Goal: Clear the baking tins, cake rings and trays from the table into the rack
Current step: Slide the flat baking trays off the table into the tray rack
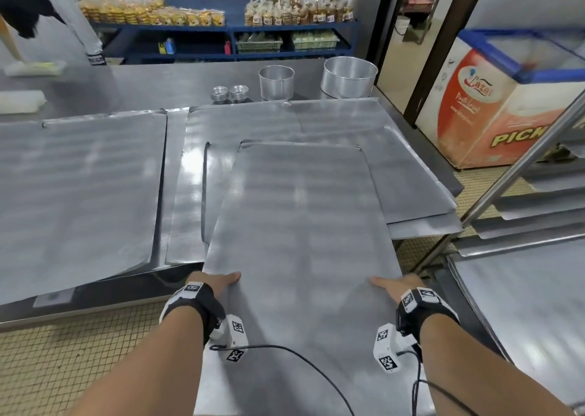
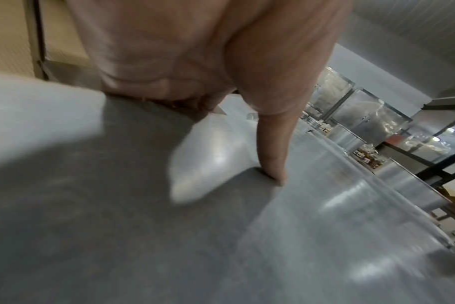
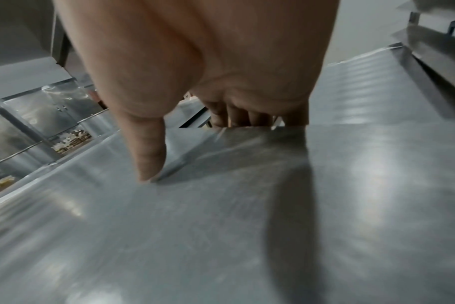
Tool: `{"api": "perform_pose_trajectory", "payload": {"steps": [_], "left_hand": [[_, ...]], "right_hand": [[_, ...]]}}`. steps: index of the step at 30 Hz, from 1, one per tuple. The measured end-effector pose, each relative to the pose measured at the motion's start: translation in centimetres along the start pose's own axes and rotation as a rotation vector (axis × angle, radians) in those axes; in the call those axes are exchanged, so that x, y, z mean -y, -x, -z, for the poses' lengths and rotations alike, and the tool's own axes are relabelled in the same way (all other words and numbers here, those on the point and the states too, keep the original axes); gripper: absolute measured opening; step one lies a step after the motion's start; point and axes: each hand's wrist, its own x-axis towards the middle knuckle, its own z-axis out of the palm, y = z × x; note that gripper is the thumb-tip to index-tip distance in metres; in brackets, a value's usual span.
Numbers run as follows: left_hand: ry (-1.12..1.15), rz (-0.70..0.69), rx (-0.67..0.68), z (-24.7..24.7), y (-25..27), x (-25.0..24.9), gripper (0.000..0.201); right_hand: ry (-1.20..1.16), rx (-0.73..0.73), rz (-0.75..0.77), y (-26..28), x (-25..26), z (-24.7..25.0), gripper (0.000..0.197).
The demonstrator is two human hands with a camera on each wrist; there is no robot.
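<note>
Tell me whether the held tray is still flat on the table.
No: the tray is lifted off, its near end past the table edge, gripped by left hand and right hand.

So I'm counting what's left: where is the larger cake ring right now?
In the head view the larger cake ring stands at the table's far right corner, right of the smaller ring and behind the stacked trays.

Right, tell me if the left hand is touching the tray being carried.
Touching. In the left wrist view the left hand presses its thumb on the tray, fingers curled under the edge.
</note>
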Motion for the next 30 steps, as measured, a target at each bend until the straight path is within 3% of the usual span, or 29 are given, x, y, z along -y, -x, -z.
{"api": "perform_pose_trajectory", "payload": {"steps": [7, 11, 17, 21, 26, 30], "left_hand": [[0.02, 0.031, -0.057, -0.1, -1.5, -3.4, 0.043], [0.029, 0.095, -0.103, -0.2, -1.8, -4.2, 0.061], [0.101, 0.163, -0.181, -0.9, -2.5, -3.5, 0.083], [0.205, 0.167, -0.211, -1.1, -1.7, -4.1, 0.065], [0.238, 0.158, -0.224, -0.9, -1.4, -5.2, 0.069], [0.288, 0.112, -0.225, -0.5, -2.0, -6.6, 0.071]], "right_hand": [[-0.162, -0.114, 0.006, -2.6, 3.6, -1.7, 0.088], [-0.195, -0.124, -0.048, -2.8, 4.7, -1.8, 0.094], [-0.296, -0.091, -0.098, -3.0, 5.1, -0.8, 0.085], [-0.353, -0.111, -0.094, -2.9, 5.1, -0.3, 0.087], [-0.387, -0.118, -0.084, -2.7, 5.3, 0.5, 0.069], [-0.419, -0.157, -0.077, -2.1, 5.4, 0.9, 0.072]]}}
